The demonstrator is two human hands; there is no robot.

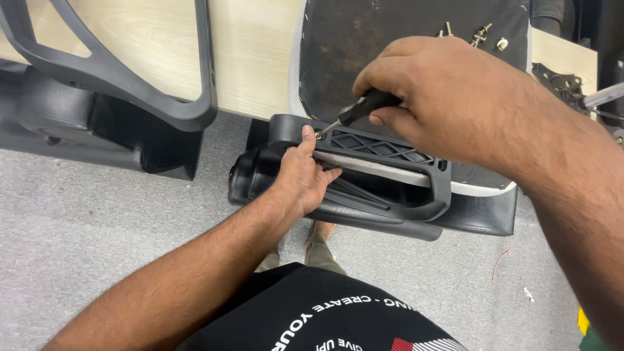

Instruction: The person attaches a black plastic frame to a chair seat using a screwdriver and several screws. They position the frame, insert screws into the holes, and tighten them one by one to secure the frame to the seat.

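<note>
right hand [448, 97] is gripping the screwdriver [361, 109] closed-fisted, tip on the screw [319, 134], left hand [300, 174] is clasping the black armrest [364, 172] steady—judging it's best keeping the shaft square, pressing firmly.

Armrest [383, 162] sits against the seat's [364, 45] near edge, seat on the tabletop [253, 58]; loose bolts [478, 34] lie on the seat behind; frame [130, 84] left.

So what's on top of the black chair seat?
Loose metal bolts lie on the seat's underside. A black plastic armrest sits at its edge. The right hand covers part of it, so anything beneath stays hidden.
</note>
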